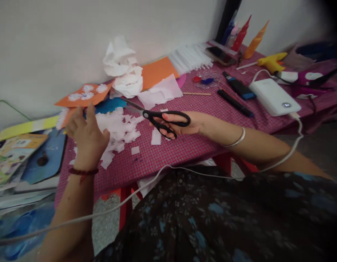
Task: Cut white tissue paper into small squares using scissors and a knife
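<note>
My right hand (185,125) grips the black handles of a pair of scissors (160,118), whose blades point left toward a heap of small white paper scraps (116,129) on the pink checked tablecloth (168,153). My left hand (85,133) hovers over the left side of that heap with its back to me and fingers curled; what it holds, if anything, is hidden. An orange sheet (83,94) with white bits stuck on it lies just beyond the left hand, with a blue sheet (110,105) beside it.
Crumpled white tissue (125,67), orange paper (157,71) and fringed white paper (190,56) sit at the back. To the right are markers (235,98), a white power bank (274,96) with cable, a yellow glue gun (272,62), a phone (220,55), paint bottles (241,34). Books (18,156) lie at left.
</note>
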Motion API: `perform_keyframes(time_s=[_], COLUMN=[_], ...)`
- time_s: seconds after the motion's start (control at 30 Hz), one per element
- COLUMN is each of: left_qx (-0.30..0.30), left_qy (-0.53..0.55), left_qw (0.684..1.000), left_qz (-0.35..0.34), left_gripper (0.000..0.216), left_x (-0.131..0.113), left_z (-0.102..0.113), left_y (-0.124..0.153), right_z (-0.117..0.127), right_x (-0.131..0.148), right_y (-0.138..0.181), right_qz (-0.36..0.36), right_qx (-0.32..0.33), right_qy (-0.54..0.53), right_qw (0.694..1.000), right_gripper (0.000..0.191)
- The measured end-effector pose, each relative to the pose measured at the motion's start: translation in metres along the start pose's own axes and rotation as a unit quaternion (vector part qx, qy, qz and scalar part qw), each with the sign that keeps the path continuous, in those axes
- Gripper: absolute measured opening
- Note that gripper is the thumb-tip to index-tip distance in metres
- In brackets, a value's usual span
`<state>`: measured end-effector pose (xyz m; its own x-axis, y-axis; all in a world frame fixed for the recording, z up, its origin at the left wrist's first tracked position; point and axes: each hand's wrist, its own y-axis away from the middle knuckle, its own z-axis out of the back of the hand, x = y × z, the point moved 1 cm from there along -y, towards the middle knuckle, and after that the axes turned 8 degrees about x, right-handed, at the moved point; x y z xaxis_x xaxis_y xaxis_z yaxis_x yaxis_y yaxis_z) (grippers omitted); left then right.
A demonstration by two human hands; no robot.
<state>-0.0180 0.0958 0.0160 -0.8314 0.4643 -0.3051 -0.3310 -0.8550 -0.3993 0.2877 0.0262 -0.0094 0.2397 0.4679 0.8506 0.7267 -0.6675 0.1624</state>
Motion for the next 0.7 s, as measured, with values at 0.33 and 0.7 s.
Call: perform_keyframes(time_s=[0.33,0.7], left_qx=[0.240,0.256], left_qy=[0.161,0.220], left_qw=[0.956,0.929], left_qz=[0.053,0.153], left_gripper=[0.019,0.019], left_x=[-0.062,-0.089], left_z=[-0.041,-0.068], left_y=[0.013,0.033], right_z=[0.024,0.024], right_x=[-0.011,-0.024], right_y=[0.092,0.106], right_qz=[0.076,0.057], right_qx=[-0.083,-0.119], right_qy=[0.233,0.195], right_qw=[0.966,0.972], right_gripper=[0.050,0.040])
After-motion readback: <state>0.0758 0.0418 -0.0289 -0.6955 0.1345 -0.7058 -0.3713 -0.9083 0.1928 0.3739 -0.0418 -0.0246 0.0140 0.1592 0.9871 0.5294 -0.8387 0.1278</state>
